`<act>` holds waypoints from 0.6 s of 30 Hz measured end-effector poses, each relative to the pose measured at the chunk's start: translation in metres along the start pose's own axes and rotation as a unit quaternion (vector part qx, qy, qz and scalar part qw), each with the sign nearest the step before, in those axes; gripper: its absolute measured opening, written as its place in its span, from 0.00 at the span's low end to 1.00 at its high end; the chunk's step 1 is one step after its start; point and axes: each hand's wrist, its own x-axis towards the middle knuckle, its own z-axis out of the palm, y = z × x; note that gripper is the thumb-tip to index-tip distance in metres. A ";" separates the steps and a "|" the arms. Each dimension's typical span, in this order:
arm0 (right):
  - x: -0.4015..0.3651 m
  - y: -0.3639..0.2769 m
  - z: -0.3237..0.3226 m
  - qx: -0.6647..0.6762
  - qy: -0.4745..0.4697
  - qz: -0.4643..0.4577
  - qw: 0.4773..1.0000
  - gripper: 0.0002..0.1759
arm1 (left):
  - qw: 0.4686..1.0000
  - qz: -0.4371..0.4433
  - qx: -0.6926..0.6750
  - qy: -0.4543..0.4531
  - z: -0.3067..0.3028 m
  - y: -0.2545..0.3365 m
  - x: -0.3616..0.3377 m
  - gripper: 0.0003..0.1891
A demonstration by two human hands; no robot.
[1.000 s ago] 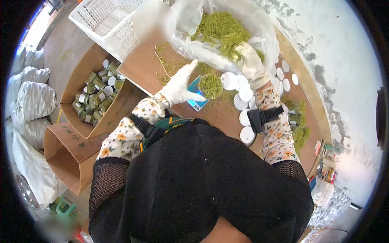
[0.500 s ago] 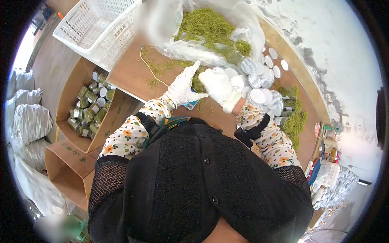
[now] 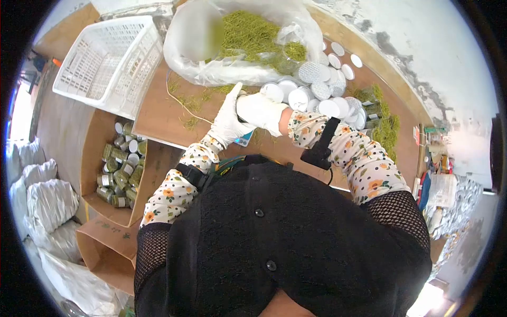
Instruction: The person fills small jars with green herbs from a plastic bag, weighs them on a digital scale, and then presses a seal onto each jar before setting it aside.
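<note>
My left hand point(image 3: 231, 119), in a white glove, is wrapped round the side of a jar that my hands mostly hide. My right hand point(image 3: 262, 111), also gloved, lies against it with its fingers bent over the jar's top. A blue-edged device point(image 3: 244, 139) shows just below my left hand. Beyond both hands a clear plastic bag point(image 3: 182, 66) lies open, holding green dried strands point(image 3: 248, 34). Many round white lids point(image 3: 328, 108) are heaped to the right of my right hand.
A white plastic basket point(image 3: 113, 66) stands at the upper left. Below it, a cardboard box point(image 3: 95, 153) holds filled jars point(image 3: 120, 177). Another box point(image 3: 105, 238) sits lower. More green strands point(image 3: 391, 129) and jars lie at the table's right side.
The view has shifted. My right hand has closed in against my left, and the green contents seen between them before are now covered.
</note>
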 end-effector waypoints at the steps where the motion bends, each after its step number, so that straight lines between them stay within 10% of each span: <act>1: -0.003 -0.004 -0.015 0.003 -0.010 0.011 1.000 0.07 | 0.999 -0.015 -0.031 -0.003 0.001 -0.005 -0.001 0.61; 5: -0.008 -0.002 -0.064 0.076 -0.026 0.084 0.993 0.11 | 0.999 0.015 0.040 0.000 -0.001 0.002 0.001 0.61; 7: -0.020 0.016 -0.086 0.106 0.129 0.007 0.986 0.14 | 0.994 0.041 0.102 -0.008 -0.007 0.008 0.003 0.60; 8: -0.030 0.014 -0.114 0.302 0.042 0.136 0.943 0.17 | 0.993 0.007 0.118 -0.024 -0.011 0.019 0.004 0.61; 10: -0.045 0.063 -0.094 0.179 0.245 0.050 0.951 0.16 | 0.995 0.001 0.100 -0.031 -0.014 0.022 0.005 0.61; 15: -0.079 0.113 -0.046 0.042 -0.044 0.361 0.931 0.21 | 0.991 0.004 0.130 -0.014 -0.031 0.043 0.016 0.58; 18: -0.100 0.133 0.023 -0.013 -0.089 0.332 0.939 0.31 | 0.993 0.012 0.112 0.024 -0.045 0.056 0.029 0.53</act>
